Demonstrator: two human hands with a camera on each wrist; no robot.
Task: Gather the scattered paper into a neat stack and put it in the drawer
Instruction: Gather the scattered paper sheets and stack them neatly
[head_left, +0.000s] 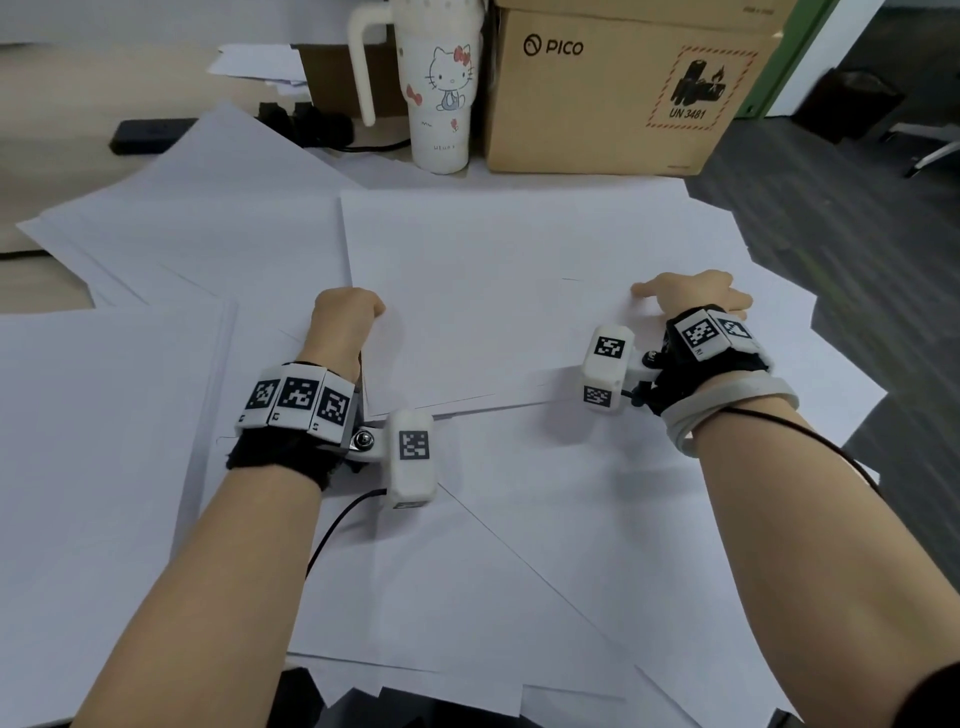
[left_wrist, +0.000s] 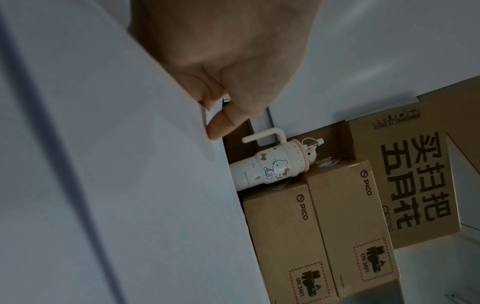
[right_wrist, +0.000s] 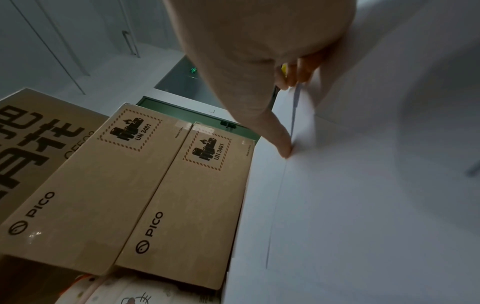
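While loose white paper covers the desk in overlapping sheets, the left hand grips the left edge of the uppermost central sheet, fingers curled under it and thumb on top. The right hand pinches the same sheet's right edge, thumb pressed to the surface. The hands are well apart. Behind the paper stand a cartoon-cat tumbler and, just beside it to the right, a cardboard box marked PICO.
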